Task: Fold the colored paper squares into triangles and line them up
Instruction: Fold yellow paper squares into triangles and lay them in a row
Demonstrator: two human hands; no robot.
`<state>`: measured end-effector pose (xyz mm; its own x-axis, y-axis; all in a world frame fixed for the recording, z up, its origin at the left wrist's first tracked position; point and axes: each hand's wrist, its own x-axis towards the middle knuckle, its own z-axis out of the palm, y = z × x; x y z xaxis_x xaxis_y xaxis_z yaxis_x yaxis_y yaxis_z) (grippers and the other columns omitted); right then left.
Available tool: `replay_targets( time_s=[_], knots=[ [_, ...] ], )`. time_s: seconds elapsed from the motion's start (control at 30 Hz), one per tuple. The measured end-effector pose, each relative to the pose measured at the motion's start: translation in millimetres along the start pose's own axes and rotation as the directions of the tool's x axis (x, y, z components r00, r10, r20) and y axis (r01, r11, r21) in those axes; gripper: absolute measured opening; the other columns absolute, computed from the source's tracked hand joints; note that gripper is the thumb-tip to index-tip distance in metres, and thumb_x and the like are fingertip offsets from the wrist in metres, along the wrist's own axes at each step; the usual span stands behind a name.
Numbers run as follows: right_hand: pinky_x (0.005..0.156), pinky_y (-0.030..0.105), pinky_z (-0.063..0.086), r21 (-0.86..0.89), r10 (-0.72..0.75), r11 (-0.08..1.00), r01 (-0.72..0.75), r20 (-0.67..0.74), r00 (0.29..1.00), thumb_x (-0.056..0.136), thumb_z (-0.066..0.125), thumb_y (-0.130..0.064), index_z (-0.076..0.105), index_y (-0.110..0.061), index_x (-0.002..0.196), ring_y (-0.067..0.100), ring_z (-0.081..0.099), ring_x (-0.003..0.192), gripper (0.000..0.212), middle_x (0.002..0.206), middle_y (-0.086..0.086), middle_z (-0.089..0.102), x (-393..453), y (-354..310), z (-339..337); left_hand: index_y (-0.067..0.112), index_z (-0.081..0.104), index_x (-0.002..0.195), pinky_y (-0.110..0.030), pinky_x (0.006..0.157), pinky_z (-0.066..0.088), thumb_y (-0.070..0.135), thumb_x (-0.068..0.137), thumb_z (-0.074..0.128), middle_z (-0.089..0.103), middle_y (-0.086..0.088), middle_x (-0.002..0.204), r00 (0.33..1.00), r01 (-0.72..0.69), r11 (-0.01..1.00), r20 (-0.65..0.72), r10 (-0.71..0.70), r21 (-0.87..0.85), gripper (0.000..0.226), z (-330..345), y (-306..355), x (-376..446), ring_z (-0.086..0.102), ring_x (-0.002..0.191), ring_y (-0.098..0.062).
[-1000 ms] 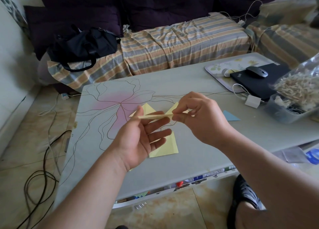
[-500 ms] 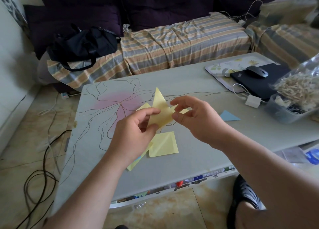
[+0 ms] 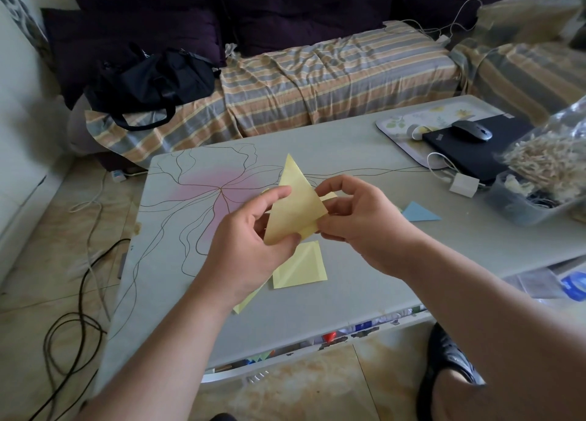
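**Both hands on a yellow triangle above the table**

Our left hand [image 3: 253, 239] pinches the lower corner of the yellow triangle [image 3: 293, 205] between thumb and fingers, and our right hand [image 3: 361, 217] pinches its right edge, so we hold it up in the air over the table [image 3: 348, 262], point upward. Below it lie a folded yellow sheet [image 3: 299, 266] and another yellow piece [image 3: 245, 303] half hidden under our left wrist; a blue triangle [image 3: 418, 213] lies further right. We judge the task partly done: a few pieces look folded, none sit in a clear row, and this one has yet to be set down. A second ago we held the paper edge-on and flat between the hands; now we have turned it upright to face us
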<state>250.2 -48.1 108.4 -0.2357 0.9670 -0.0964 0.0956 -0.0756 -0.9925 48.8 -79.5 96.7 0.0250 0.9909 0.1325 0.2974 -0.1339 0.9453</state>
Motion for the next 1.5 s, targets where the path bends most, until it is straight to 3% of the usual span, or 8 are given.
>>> replay_targets(
  time_s=[0.5,0.63,0.73,0.83,1.03,1.1,1.23,1.5],
  knots=[
    [0.08,0.04,0.056,0.135,0.013,0.991,-0.005,-0.057,0.998,0.092,0.076,-0.01,0.062,-0.013,0.115,0.022,0.067,0.079,0.027,0.088,0.008,0.075,-2.6,-3.7,6.2,0.049,0.057,0.141,-0.047,0.097,0.059,0.02,0.083,0.084,0.074,0.015,0.119,0.997,-0.018,0.996,0.071,0.012,0.085,0.07,5.0,-4.5,-1.7,0.073,0.106,-0.015],
    [0.08,0.043,0.059,0.123,0.014,0.992,-0.002,-0.093,0.996,0.09,0.076,-0.003,0.06,-0.015,0.106,0.025,0.068,0.076,0.026,0.086,0.009,0.073,-2.1,-4.0,6.1,0.042,0.062,0.138,-0.035,0.101,0.055,0.027,0.101,0.066,0.073,0.023,0.117,0.998,-0.008,0.993,0.059,0.002,0.114,0.04,7.9,-2.5,-3.6,0.068,0.109,-0.001],
    [0.083,0.049,0.06,0.102,0.024,0.995,-0.01,-0.137,0.99,0.09,0.077,-0.004,0.053,-0.017,0.092,0.025,0.065,0.076,0.028,0.086,0.012,0.068,-0.8,-3.8,2.8,0.034,0.073,0.109,-0.05,0.095,0.057,0.045,0.097,0.059,0.077,0.006,0.103,0.997,0.064,0.998,-0.037,-0.064,0.006,0.021,7.6,-0.2,-2.5,0.071,0.102,-0.023],
    [0.086,0.058,0.059,0.053,0.0,0.999,0.009,-0.166,0.986,0.091,0.076,-0.004,0.05,-0.017,0.085,0.024,0.064,0.077,0.03,0.082,0.009,0.065,0.3,-3.6,-0.7,0.024,0.078,0.099,-0.06,0.094,0.057,0.028,0.097,0.063,0.079,-0.01,0.103,0.984,0.133,0.967,-0.092,-0.155,-0.215,0.015,6.3,-0.9,1.4,0.073,0.099,-0.039],
    [0.07,0.043,0.052,-0.204,-0.176,0.965,0.163,-0.048,0.983,0.085,0.084,-0.036,0.071,-0.034,0.088,0.024,0.061,0.07,0.012,0.087,0.005,0.068,-5.0,-9.0,-5.1,0.007,0.077,0.1,-0.041,0.079,0.061,0.002,0.103,0.056,0.079,-0.015,0.1,0.957,0.215,0.865,-0.078,-0.278,-0.453,0.022,2.1,4.7,7.8,0.073,0.087,-0.027],
    [0.074,0.038,0.056,-0.309,-0.16,0.935,0.175,0.073,0.984,0.069,0.085,-0.055,0.075,-0.039,0.097,0.022,0.065,0.08,0.034,0.091,-0.004,0.072,-9.3,-11.8,-8.4,0.009,0.077,0.097,-0.037,0.077,0.062,0.003,0.103,0.055,0.079,-0.013,0.097,0.959,0.209,0.865,-0.077,-0.272,-0.456,0.024,0.6,5.2,8.1,0.075,0.084,-0.023],
    [0.073,0.015,0.052,-0.462,-0.177,0.863,0.205,0.103,0.979,0.073,0.093,-0.028,0.076,-0.037,0.095,0.001,0.066,0.074,0.029,0.091,-0.03,0.07,-10.8,-10.9,-6.3,0.008,0.076,0.096,-0.035,0.074,0.063,0.004,0.103,0.057,0.079,-0.012,0.095,0.957,0.211,0.848,-0.074,-0.281,-0.487,0.02,-1.6,4.6,9.4,0.076,0.082,-0.022],
    [0.059,0.015,0.047,-0.353,-0.208,0.919,0.175,-0.058,0.976,0.081,0.088,-0.022,0.075,-0.03,0.08,0.002,0.06,0.061,0.015,0.078,-0.006,0.075,-7.4,-6.1,0.2,0.005,0.074,0.1,-0.042,0.079,0.063,0.002,0.104,0.053,0.078,-0.017,0.101,0.964,0.222,0.784,0.011,-0.266,-0.58,0.022,0.6,8.6,6.4,0.075,0.086,-0.027]
  ],
)
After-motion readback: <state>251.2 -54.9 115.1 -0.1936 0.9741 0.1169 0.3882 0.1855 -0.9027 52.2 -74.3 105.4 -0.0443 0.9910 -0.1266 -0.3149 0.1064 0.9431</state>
